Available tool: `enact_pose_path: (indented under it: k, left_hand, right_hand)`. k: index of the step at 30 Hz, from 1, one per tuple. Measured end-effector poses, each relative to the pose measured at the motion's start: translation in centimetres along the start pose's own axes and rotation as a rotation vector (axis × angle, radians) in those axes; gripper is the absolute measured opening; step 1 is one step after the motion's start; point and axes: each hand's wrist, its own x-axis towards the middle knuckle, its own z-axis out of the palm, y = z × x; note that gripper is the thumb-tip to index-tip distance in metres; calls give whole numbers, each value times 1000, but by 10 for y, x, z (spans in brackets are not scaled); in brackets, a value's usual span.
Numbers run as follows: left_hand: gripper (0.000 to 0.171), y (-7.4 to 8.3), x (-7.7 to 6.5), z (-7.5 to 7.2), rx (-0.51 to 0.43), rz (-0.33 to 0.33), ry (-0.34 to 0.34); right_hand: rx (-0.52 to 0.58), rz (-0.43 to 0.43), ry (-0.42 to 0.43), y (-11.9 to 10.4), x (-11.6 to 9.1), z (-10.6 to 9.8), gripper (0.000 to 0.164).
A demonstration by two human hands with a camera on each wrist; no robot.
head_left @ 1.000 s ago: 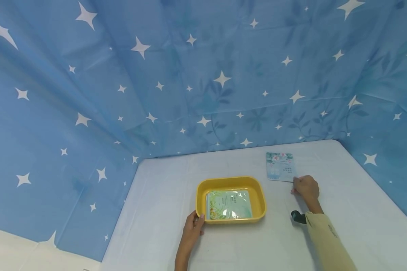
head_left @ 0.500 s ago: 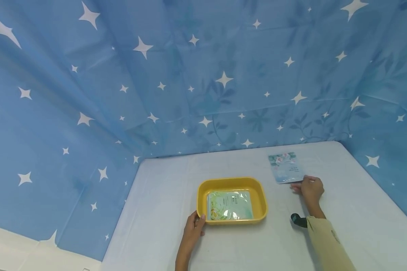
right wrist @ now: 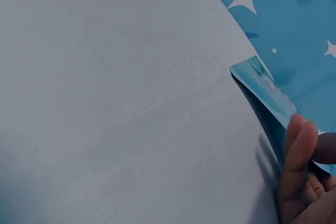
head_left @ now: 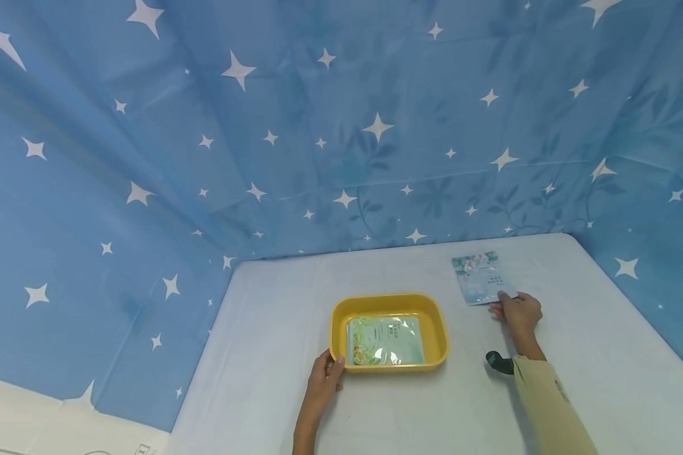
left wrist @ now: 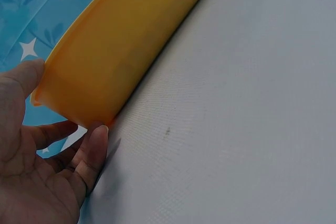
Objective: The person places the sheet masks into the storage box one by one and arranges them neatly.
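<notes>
A yellow plastic tray [head_left: 389, 368] stands on the white table, and a green face mask packet [head_left: 386, 341] lies flat in it. My left hand [head_left: 321, 378] holds its near left corner; in the left wrist view the thumb [left wrist: 31, 74] is at the rim and the fingertips [left wrist: 96, 142] touch low on the wall. Right of the tray, my right hand [head_left: 520, 314] pinches the near right corner of a light blue face mask packet [head_left: 480, 278] with flowers on it. That packet's near edge is raised off the cloth in the right wrist view.
A white cloth covers the table [head_left: 273, 316]. Behind it hangs a blue curtain [head_left: 296, 126] with white stars. A small dark device [head_left: 499, 363] sticks out beside the right sleeve [head_left: 549, 404].
The blue packet has shifted slightly right and turned a little, together with my right hand, whose thumb now lies over its corner. The left hand and the tray stay in place.
</notes>
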Motion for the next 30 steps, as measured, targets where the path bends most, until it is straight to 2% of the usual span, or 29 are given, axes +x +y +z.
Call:
enact_pose_path:
  k: [6,10,13,17,20,24,30]
  left_hand:
    - [70,0,0,0,0,9,1]
    - [70,-1,1,1,6,-10,0]
    - [70,-2,1,1,2,0,-7]
    - [65,16,-10,-2,-17,16,-20]
    - [63,17,-10,-1,-9,10,-14]
    - [65,-2,0,3,10,5,-1]
    - [69,-2,0,2,-5,2,-3]
  right_hand:
    - [-73,-71,66,1,-2,2,51]
    - [-183,-154,120,0,-5,3,44]
    - [-246,-193,147,-1,-8,5,41]
    - [-233,-226,150,-1,-10,6,40]
    - [-223,-261,170,-3,-12,6,37]
    - [-199,-284,162,-4,-15,4,37]
    - [-116,-279,110,-7,-20,2,37]
